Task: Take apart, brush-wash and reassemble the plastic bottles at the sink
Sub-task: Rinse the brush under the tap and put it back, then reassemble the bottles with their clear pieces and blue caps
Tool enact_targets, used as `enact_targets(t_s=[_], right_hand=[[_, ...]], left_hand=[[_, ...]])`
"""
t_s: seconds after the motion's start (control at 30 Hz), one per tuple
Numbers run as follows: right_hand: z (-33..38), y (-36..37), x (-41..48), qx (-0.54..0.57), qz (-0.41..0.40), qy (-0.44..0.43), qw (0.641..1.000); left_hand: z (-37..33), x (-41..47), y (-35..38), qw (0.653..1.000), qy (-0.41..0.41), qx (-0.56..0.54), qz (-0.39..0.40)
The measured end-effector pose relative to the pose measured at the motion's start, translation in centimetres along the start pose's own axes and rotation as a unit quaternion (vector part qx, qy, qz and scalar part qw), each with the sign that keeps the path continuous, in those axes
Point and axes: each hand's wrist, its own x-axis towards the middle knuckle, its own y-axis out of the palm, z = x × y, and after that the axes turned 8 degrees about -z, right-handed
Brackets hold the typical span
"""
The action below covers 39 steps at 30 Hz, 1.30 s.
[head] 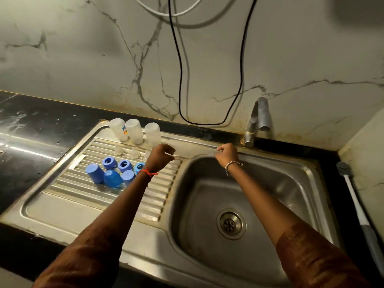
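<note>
Across the whole upper frame, a pale marble-veined wall, stained brown along its foot. Below it, a glossy black table, streaked with glare and cut off at the left edge. Set into that, a steel sink unit: ribbed drainboard at lower left, basin at lower right. Rising from the bottom edge, two forearms in brown patterned sleeves, elbows out of frame. Hanging down the wall at top centre, a looped black cable and a white cable, both cut off at the top.

Along the right edge, a bottle brush lying on the table, grey head uppermost, grip running out of frame. At the basin's far rim, a steel tap. At the drainboard's far end, three translucent bottle bodies, standing mouth down in a row.

Left hand above the drainboard's right end, blurred, fingers loosely curled, nothing seen in it. Right hand over the basin's far rim, back to the camera, fingers curled under; cannot tell whether anything is pinched there.

Nearer on the ribs, three blue domed caps and three blue screw rings, the rightmost ring partly hidden by the left wrist. Between bottles and rings, faint clear teats, the third mostly hidden behind the left hand. In the basin floor, a round drain strainer.
</note>
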Motion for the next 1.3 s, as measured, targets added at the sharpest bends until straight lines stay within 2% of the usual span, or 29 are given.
enact_targets(t_s=[0.1,0.27,0.63,0.77,0.9,1.13,1.3], right_hand=[[2.7,3.3,-0.6,0.015,0.034,-0.018,0.999],[6.7,8.7,-1.5,0.042,0.072,-0.022,0.996],[11.3,16.8,-2.9,0.018,0.144,-0.025,0.989],[12.2,18.8,-3.1,0.031,0.157,-0.031,0.987],[12.2,20.8,-3.1,0.002,0.147,-0.045,0.988],[10.7,17.3,-2.9,0.013,0.154,-0.017,0.988],[8.3,9.6,-2.2,0.066,0.178,0.063,0.98]], left_hand=[[2.7,1.5,-2.9,0.997,0.004,0.07,0.016],[6.9,3.6,-5.9,0.984,0.024,0.151,0.091],[10.1,6.2,-7.7,0.943,0.09,0.205,0.246],[10.9,6.2,-7.4,0.93,0.117,0.228,0.263],[11.9,6.3,-7.1,0.931,0.134,0.222,0.256],[10.5,6.7,-7.4,0.944,0.129,0.182,0.242],[5.9,6.3,-7.5,0.947,0.104,0.045,0.3]])
